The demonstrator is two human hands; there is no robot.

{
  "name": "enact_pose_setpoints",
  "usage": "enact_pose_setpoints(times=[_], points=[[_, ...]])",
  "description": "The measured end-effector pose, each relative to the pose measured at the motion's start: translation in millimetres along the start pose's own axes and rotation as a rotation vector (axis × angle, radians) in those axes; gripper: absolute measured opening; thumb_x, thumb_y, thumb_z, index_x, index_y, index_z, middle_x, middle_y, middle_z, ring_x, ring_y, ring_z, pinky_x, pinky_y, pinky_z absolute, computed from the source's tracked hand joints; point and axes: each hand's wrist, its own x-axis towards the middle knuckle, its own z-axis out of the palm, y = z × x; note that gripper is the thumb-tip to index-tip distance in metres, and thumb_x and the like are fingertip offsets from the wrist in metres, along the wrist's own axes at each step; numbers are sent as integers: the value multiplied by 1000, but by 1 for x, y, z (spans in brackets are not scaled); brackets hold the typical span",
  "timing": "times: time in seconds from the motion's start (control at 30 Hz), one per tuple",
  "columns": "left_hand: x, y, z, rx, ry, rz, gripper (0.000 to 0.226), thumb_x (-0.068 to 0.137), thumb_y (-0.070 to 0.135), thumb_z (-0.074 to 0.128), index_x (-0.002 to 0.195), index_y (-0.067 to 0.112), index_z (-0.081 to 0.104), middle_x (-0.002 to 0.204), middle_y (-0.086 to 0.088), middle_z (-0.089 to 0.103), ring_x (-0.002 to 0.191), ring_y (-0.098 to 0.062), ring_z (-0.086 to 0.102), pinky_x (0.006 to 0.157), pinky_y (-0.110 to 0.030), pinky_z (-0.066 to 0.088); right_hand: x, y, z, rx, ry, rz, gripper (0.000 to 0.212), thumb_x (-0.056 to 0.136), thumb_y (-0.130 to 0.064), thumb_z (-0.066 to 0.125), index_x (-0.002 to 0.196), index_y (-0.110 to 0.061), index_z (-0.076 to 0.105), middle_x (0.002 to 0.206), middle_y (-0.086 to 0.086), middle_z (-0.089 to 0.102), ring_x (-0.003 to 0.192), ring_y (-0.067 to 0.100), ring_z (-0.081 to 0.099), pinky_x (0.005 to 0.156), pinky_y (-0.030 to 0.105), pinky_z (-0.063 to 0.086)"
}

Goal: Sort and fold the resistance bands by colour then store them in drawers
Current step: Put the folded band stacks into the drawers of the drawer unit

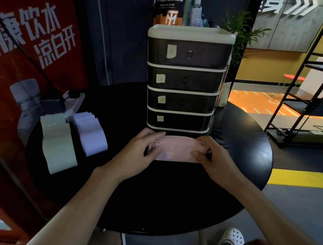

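Your left hand (pixel 141 151) and right hand (pixel 214 157) each pinch an end of the pink bands (pixel 178 149), just before the drawer unit (pixel 185 79).

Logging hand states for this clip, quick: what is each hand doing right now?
Left hand: grips the left end of the pink bands.
Right hand: grips their right end.

You face a round black table (pixel 170 208) in what reads as a gym or fitness-club lounge. On your left is a red drinking-water banner (pixel 35 39), and a multivitamin-powder poster (pixel 168 7) stands behind the drawer unit (pixel 186 78). To your right are orange floor lanes (pixel 252 103), a yellow stripe (pixel 301 178), a black metal rack (pixel 299 104) and a potted plant (pixel 241 38).
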Motion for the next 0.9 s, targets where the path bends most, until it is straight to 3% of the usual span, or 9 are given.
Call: enact_pose_setpoints(times=[0.1,0.2,0.3,0.43,0.5,0.6,0.73,0.8,0.9], points=[[0,3,-1,-79,96,-63,40,93,19,67,132,26,61,116,17,59,112,7,55,99,-11,40,1,0,-1,71,24,32,31,91,-20,68,119,-24,56,100,-12,62,84,-5,58,70,8,44],[3,10,-2,-289,169,-185,40,90,17,71,126,33,60,105,7,69,98,-1,64,87,-12,48,-1,-3,-6,265,26,99,28,93,-21,65,118,-25,54,90,-1,61,65,0,59,57,14,46],[5,16,2,-427,172,-306,40,89,17,71,123,34,58,101,4,71,92,-6,68,77,-21,54,-1,-3,-7,405,26,221,20,93,-30,63,111,-32,57,92,0,63,77,10,63,64,22,47],[3,14,8,-232,127,-289,37,88,20,67,122,34,59,100,7,68,93,-6,65,82,-22,50,0,-3,-4,40,41,192,24,83,-40,56,106,-35,60,93,-14,61,102,11,52,101,32,31],[2,14,8,-133,122,-271,36,90,23,64,123,34,59,101,8,67,94,-5,64,83,-24,52,-1,-8,-4,-59,25,183,21,87,-40,52,106,-34,59,94,-20,57,106,7,44,101,28,19],[0,14,7,-8,58,-236,36,92,26,61,126,36,57,101,6,64,92,-7,63,85,-28,53,-2,-9,-3,-196,38,175,22,83,-45,48,96,-35,62,93,-19,60,109,5,38,93,29,14],[0,11,7,-12,46,-91,37,94,15,60,126,35,60,125,13,48,120,-2,48,104,-20,36,-2,-7,-1,-339,46,187,20,90,-40,54,108,-35,61,104,-14,53,117,12,31,94,35,18],[1,12,7,31,33,-55,25,95,12,60,110,30,69,126,13,45,120,-5,45,100,-14,31,-4,-8,-2,-301,74,130,33,86,-49,54,116,-37,55,110,-11,45,118,14,30,98,39,23],[2,13,7,114,9,-55,12,95,19,62,98,23,73,120,16,48,109,-5,45,91,-10,34,-7,-11,-3,-163,75,12,25,74,-59,52,95,-46,56,107,-16,46,113,11,32,95,38,25]])
